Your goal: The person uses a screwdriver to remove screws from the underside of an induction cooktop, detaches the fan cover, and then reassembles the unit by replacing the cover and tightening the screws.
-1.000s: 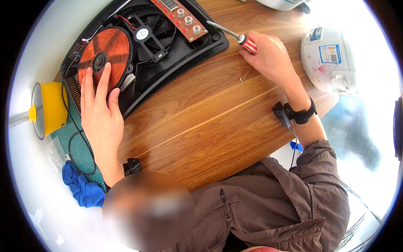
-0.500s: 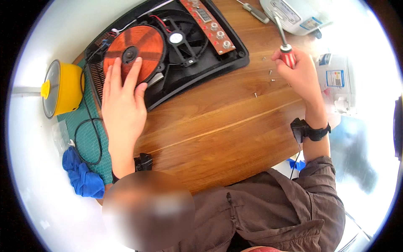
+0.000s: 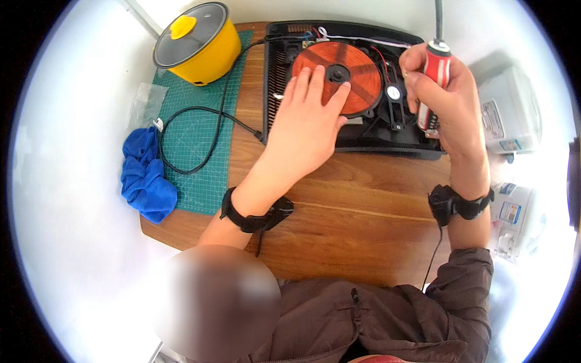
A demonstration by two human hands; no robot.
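Observation:
My left hand (image 3: 305,136) lies with its fingers spread on the copper coil (image 3: 363,72) of an opened induction cooker, whose black housing (image 3: 387,145) rests on the wooden table. Beside the coil is the cooling fan (image 3: 393,92) with its pale round hub. My right hand (image 3: 457,106) is closed around a screwdriver (image 3: 438,66) with a red and white handle, its shaft pointing away from me. This hand is over the cooker's right end and hides the control board there. Its thumb and forefinger are pinched together; whether something small is between them I cannot tell.
At the far left a yellow pot (image 3: 209,54) with a glass lid stands on a green cutting mat (image 3: 196,145). A black power cord (image 3: 218,133) loops across the mat from the cooker. A blue cloth (image 3: 145,175) lies nearer. Clear plastic boxes (image 3: 511,109) stand at the right.
The view has swung left, so the cooker appears further right. My right hand has come with the screwdriver from beside the cooker to above its right end. My left hand stays on the coil.

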